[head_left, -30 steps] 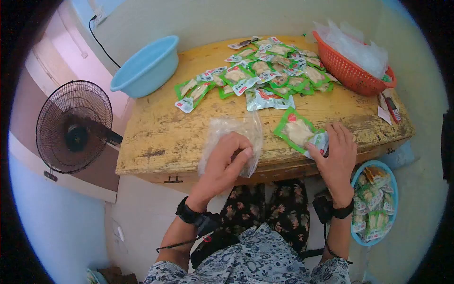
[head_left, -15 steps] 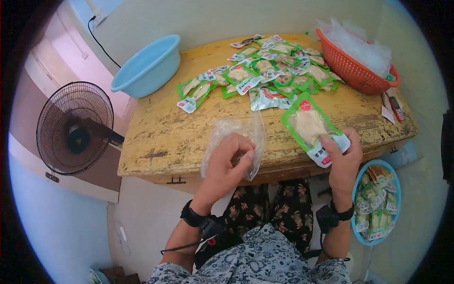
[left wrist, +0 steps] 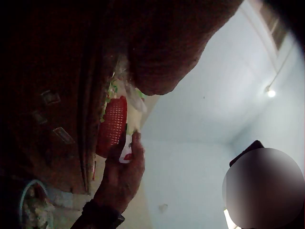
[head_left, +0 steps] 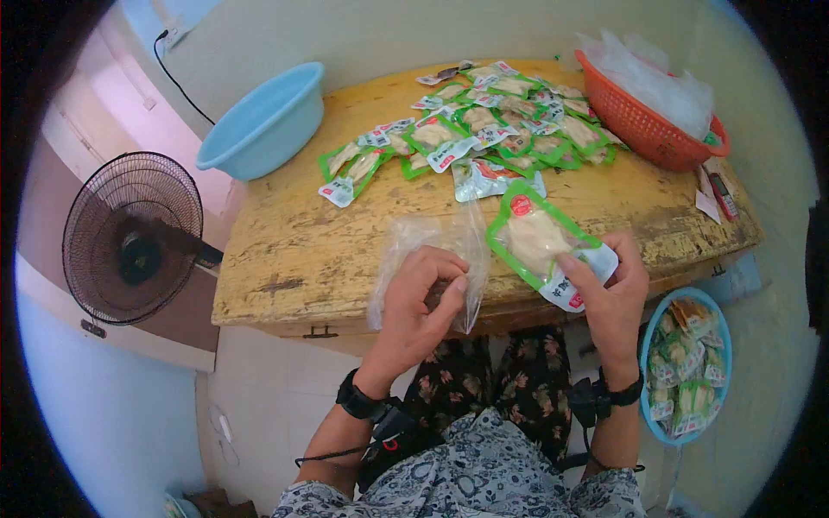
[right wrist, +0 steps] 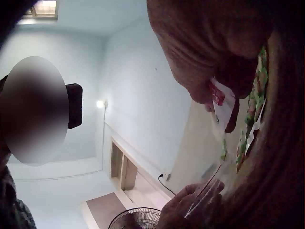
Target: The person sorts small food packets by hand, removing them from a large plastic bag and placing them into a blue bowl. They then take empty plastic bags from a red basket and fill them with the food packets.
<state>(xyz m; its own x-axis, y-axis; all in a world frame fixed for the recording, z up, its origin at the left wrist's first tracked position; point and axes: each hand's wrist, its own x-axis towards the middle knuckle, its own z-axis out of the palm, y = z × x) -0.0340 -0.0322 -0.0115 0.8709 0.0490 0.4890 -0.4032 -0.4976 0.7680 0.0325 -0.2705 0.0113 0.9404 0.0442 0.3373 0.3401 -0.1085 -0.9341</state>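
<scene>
My left hand (head_left: 420, 298) pinches the edge of a clear plastic bag (head_left: 406, 237) at the table's front edge, its thumb against curled fingers. My right hand (head_left: 615, 289) holds a green-edged food packet (head_left: 534, 240) by its white printed end, thumb on top. Pale food shows through the packet's window, and a round red mark sits near its far corner. That far end tilts left, just right of the bag. In the right wrist view, the packet's white end (right wrist: 225, 107) pokes out from the fingers. Behind both hands lies a pile of similar packets (head_left: 518, 162).
A light blue basin (head_left: 263, 121) stands at the table's back left. At the back right is a red basket (head_left: 643, 121) with clear bags, near a phone (head_left: 724, 198). A packet-filled blue tub (head_left: 727, 345) sits low right; a fan (head_left: 134, 242) is left of the table.
My right hand has lifted the packet off the tabletop, then brought it left and slightly lower, closer to the bag. My left hand stays nearly in place with the bag.
</scene>
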